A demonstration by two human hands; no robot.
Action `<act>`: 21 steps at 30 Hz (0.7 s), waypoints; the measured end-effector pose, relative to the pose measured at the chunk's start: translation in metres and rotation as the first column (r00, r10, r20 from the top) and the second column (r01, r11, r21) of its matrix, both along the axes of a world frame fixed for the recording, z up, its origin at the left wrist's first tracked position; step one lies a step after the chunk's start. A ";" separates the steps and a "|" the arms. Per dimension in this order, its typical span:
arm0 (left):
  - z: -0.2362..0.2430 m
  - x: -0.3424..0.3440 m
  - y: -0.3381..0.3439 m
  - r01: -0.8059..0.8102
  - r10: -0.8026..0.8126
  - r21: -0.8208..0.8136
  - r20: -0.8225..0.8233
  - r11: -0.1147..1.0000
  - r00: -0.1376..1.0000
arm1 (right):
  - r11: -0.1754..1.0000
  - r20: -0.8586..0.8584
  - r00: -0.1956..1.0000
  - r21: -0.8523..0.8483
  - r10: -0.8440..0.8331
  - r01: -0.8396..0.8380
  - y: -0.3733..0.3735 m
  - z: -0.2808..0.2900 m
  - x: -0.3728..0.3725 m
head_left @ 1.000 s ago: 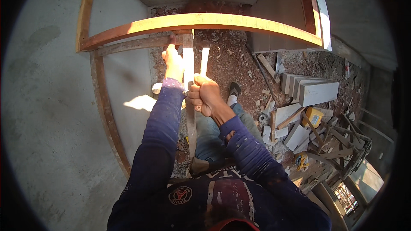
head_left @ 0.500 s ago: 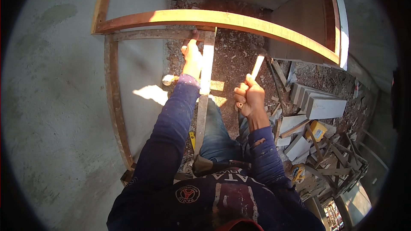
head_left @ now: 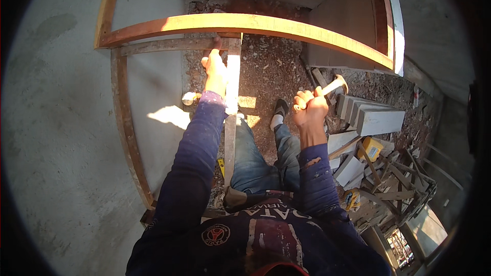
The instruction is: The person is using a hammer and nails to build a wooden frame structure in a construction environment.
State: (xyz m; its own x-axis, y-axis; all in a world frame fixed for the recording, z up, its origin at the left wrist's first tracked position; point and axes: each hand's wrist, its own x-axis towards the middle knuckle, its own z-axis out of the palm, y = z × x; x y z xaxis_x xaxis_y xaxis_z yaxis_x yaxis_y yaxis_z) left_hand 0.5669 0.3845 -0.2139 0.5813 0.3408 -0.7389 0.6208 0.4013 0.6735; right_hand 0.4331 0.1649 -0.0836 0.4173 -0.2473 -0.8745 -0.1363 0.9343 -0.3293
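Lettering (head_left: 273, 206) in white crosses the chest of our dark blue cloth shirt (head_left: 238, 255), and a round emblem (head_left: 216, 234) with a reddish centre is printed beside it. Among broken wood scraps (head_left: 396, 194) on the rubble-covered floor (head_left: 276, 66), we see a boxy yellow container (head_left: 372, 148) with a pale label; its writing is too small for us to read, and what is inside we cannot tell. Our right hand (head_left: 310, 108) is wrapped around a hammer (head_left: 332, 88) with a pale wooden handle; its metal head points to the right, well apart from the wood at our other side. Our left hand (head_left: 215, 74) is just beside a narrow, weathered wooden upright (head_left: 232, 76), one finger over a grey-brown wooden crossbar (head_left: 158, 46); its inner side is hidden, so we cannot tell whether it grips. Near this finger passes a smooth orange-brown wooden beam (head_left: 250, 22), brightly sunlit.
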 end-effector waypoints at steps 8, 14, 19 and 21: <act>0.035 -0.002 -0.014 -0.109 0.121 -0.098 0.127 0.989 0.984 | 0.839 0.154 0.841 0.102 0.518 -0.535 0.059 0.008 -0.005; 0.023 -0.001 -0.029 -0.070 0.066 0.072 0.063 0.995 0.996 | 0.976 0.026 0.978 0.084 -0.205 0.202 0.047 -0.012 0.007; 0.050 -0.007 -0.013 -0.136 0.147 -0.103 0.116 0.985 0.982 | 0.793 0.099 0.799 0.093 0.594 -0.602 0.056 0.016 -0.004; 0.035 -0.009 -0.005 -0.043 0.077 -0.135 0.259 0.990 0.963 | 0.972 0.089 0.969 0.015 0.232 -0.234 0.026 0.003 -0.001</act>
State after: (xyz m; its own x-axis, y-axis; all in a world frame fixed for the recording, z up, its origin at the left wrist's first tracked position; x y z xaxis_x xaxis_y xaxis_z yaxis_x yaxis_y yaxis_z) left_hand 0.5580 0.3799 -0.1792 0.7425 0.2941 -0.6019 0.4006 0.5253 0.7507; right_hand 0.4321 0.1906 -0.0807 0.5345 -0.1128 -0.8376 -0.3232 0.8884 -0.3259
